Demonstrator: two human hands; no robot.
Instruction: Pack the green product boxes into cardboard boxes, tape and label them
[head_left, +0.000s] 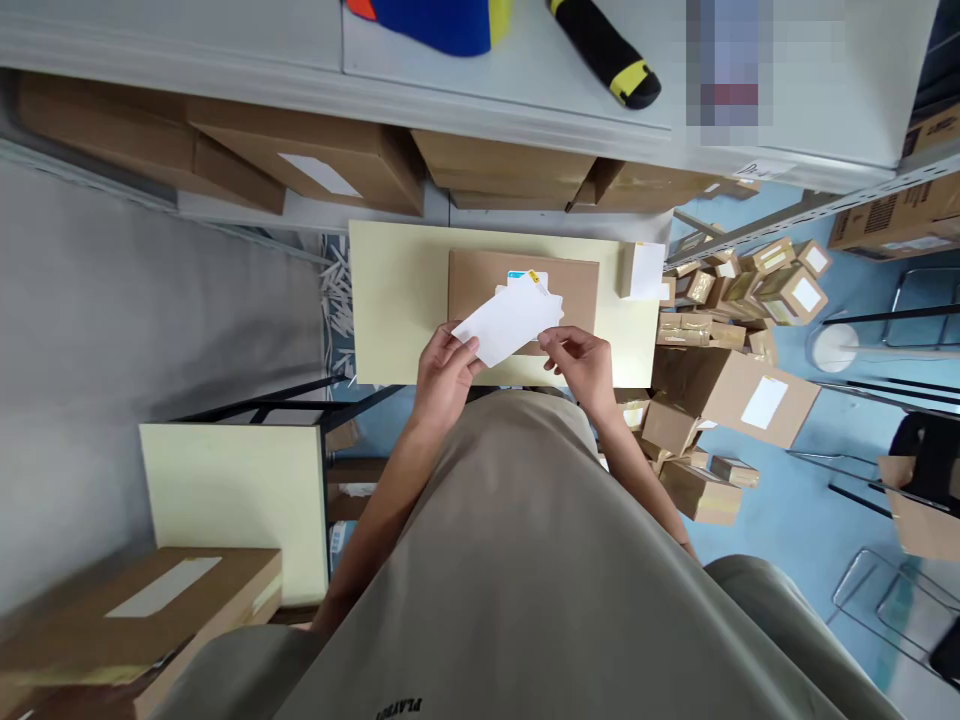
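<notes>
A small stack of white paper slips (506,322), perhaps labels, is held over a flat brown cardboard box (472,275). My left hand (446,368) grips the slips by their left end, thumb on top. On the other side, my right hand (581,365) is closed in a pinch close to the lower right edge of the slips. Whether its fingertips hold that edge or some small thing is too fine to make out. Just behind the slips shows a piece with blue and yellow print (525,276). The box lies on a pale yellow tabletop (397,300).
A white block-shaped stack (645,272) sits at the tabletop's right end. Above is a grey shelf (450,90) bearing a black-and-yellow handled tool (607,55). Cardboard boxes (307,150) fill the level below. Many parcels (750,395) are piled on the blue floor at right.
</notes>
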